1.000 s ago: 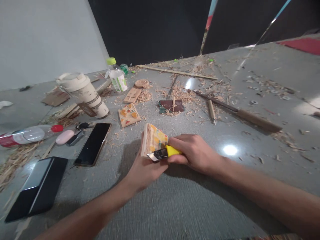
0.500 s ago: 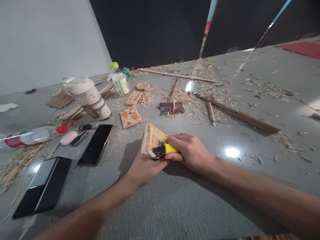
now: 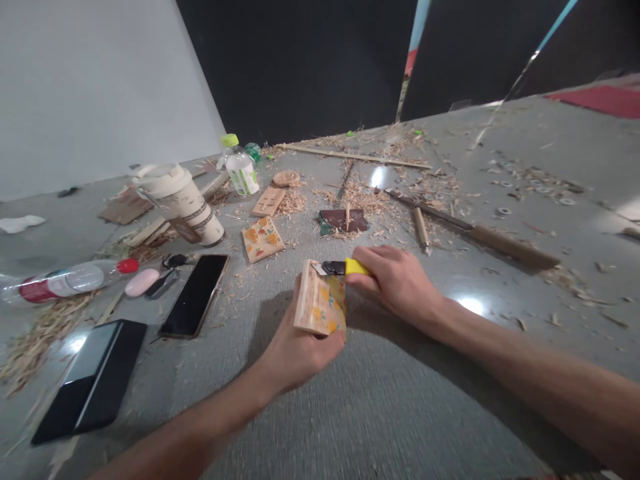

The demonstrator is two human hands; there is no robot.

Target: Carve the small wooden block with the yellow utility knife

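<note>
My left hand (image 3: pixel 300 350) grips a small wooden block (image 3: pixel 320 303) from below and the left, thumb along its near edge. Yellow and orange patterned covering shows on the block's face; bare wood shows along its left side. In my right hand (image 3: pixel 395 277) is a yellow-handled utility knife (image 3: pixel 356 267), its blade pointing left at the block's top edge. Whether the blade touches the wood I cannot tell. Beyond lie a similarly patterned wooden square (image 3: pixel 263 239) and a plain wooden piece with slots (image 3: pixel 269 201).
Left are a phone (image 3: pixel 195 297), a dark folding case (image 3: pixel 90 380), a lidded paper cup (image 3: pixel 183 203) and a plastic bottle (image 3: pixel 70 280). Ahead sit a brown dustpan-like piece (image 3: pixel 343 222), a wooden-handled tool (image 3: pixel 421 228) and a long blade with wooden handle (image 3: pixel 515 247). Shavings scatter around.
The knife has moved from the block's near end up to its far top edge. My left hand has turned the block, and my right hand has shifted slightly right and away.
</note>
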